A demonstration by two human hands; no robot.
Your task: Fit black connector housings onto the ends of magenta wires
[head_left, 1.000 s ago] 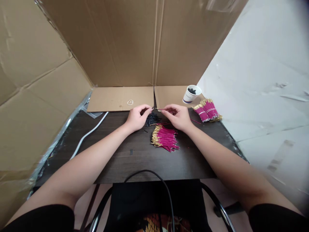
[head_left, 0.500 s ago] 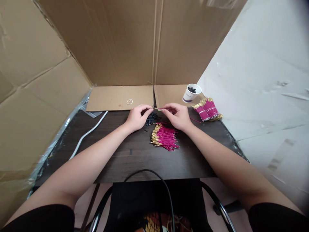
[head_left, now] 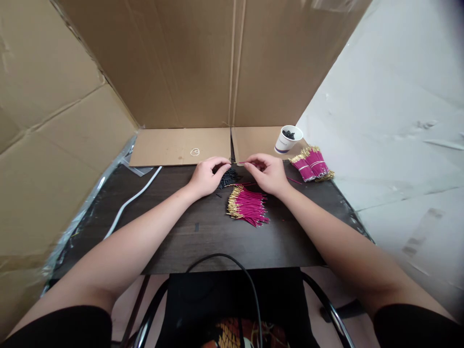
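Your right hand (head_left: 268,175) grips one magenta wire (head_left: 242,163) | your left hand (head_left: 206,179) pinches its gold end, sleeve seemingly hidden | loose pile (head_left: 251,207) unbanded | bundles (head_left: 316,164) banded

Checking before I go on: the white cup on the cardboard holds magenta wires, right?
No, the head view shows small black pieces in the white cup. The cup does stand on the cardboard.

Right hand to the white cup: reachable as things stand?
Probably yes. The white cup stands just beyond the right hand, with nothing visible between them. Its fingers pinch a thin wire, though, so they'd likely need to release that first.
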